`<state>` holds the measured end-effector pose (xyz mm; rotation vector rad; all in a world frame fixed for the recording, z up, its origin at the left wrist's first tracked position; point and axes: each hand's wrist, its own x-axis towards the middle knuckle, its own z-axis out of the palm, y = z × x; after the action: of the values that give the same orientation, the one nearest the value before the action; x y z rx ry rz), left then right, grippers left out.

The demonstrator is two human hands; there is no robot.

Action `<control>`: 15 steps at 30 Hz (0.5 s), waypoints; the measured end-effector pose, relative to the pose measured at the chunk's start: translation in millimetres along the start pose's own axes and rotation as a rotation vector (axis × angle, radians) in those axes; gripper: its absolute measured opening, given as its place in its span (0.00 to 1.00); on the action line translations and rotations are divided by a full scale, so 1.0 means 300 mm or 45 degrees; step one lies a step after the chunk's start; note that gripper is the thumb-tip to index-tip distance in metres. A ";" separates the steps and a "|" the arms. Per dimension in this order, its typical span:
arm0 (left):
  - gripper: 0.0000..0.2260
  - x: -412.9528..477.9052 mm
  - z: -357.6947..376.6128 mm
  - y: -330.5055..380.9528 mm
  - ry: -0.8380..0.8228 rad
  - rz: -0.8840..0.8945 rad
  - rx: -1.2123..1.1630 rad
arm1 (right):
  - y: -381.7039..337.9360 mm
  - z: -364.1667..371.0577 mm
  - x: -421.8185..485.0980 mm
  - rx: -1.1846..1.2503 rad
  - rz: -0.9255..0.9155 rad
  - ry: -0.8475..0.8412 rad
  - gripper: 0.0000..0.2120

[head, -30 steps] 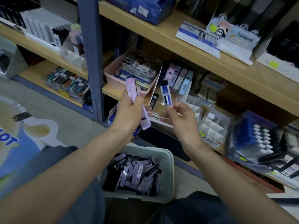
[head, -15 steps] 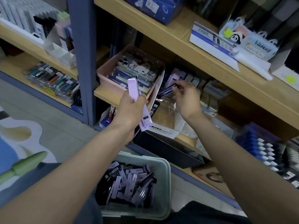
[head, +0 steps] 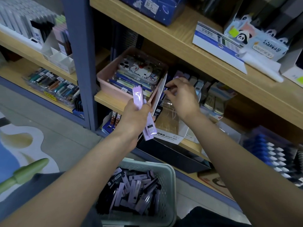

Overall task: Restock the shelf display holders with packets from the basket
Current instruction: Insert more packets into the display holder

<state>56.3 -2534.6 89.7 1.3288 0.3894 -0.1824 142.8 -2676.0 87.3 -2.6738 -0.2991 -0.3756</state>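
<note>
Evidently, restocking was at an early stage. The basket [head: 171, 179], nearest the person, was still well filled with packets [head: 132, 190], mostly lilac and black. The clear holder [head: 172, 110] on the middle shelf [head: 108, 99] showed open space; how many packets it already held could not be read.

The left hand [head: 136, 115] gripped lilac packets [head: 138, 97], its fingers curled round them, just left of the holder and not yet placed. The right hand [head: 183, 97] was at the holder's far-left corner. Its fingers [head: 170, 86] were narrowed in a pinch on a blue packet [head: 166, 91], most of which was hidden. By this evidence one packet was being seated, while the lilac ones and the basket load remained.

One second earlier, the right hand had held the blue packet upright beside the left hand, in front of the shelf. It had since moved to the holder. The left hand had kept its grip.
</note>
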 end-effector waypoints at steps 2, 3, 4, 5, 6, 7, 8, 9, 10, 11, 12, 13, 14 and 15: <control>0.07 0.000 0.002 -0.001 -0.006 0.003 0.007 | -0.004 0.001 -0.009 0.045 0.021 0.004 0.08; 0.08 0.000 0.003 -0.003 -0.008 0.004 0.009 | -0.007 0.003 -0.015 0.055 0.033 0.002 0.09; 0.08 0.001 0.004 -0.004 -0.011 0.005 0.007 | -0.007 0.006 -0.020 0.064 0.040 0.009 0.10; 0.07 0.000 0.005 -0.005 -0.017 0.002 -0.001 | -0.008 0.006 -0.026 0.075 0.040 0.025 0.11; 0.06 -0.003 0.005 -0.002 -0.026 -0.003 -0.014 | -0.006 0.006 -0.029 0.081 0.039 0.042 0.12; 0.06 -0.006 0.006 0.000 -0.034 -0.007 -0.025 | -0.005 0.005 -0.031 0.070 0.042 0.047 0.12; 0.05 -0.009 0.006 0.003 -0.040 -0.008 -0.033 | -0.003 0.002 -0.032 0.037 0.046 0.039 0.11; 0.05 -0.008 0.006 0.004 -0.046 -0.008 -0.041 | -0.004 -0.002 -0.034 -0.013 0.048 0.026 0.12; 0.05 -0.009 0.006 0.007 -0.050 -0.008 -0.051 | -0.007 -0.007 -0.036 -0.061 0.043 0.021 0.12; 0.06 -0.008 0.006 0.008 -0.051 -0.009 -0.064 | -0.015 -0.014 -0.040 -0.085 0.026 0.028 0.13; 0.05 -0.009 0.005 0.012 -0.049 -0.013 -0.082 | -0.029 -0.025 -0.047 -0.069 0.000 0.050 0.13; 0.04 -0.008 0.003 0.014 -0.046 -0.016 -0.099 | -0.048 -0.038 -0.058 -0.013 -0.027 0.073 0.12; 0.03 -0.009 0.002 0.018 -0.039 -0.015 -0.115 | -0.068 -0.053 -0.073 0.081 -0.052 0.073 0.10; 0.03 -0.009 0.001 0.020 -0.028 -0.010 -0.129 | -0.088 -0.066 -0.095 0.198 -0.052 0.023 0.09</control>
<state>55.9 -2533.7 96.2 1.2251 0.3805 -0.1820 104.9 -2665.4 105.9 -2.5140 -0.3629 -0.3733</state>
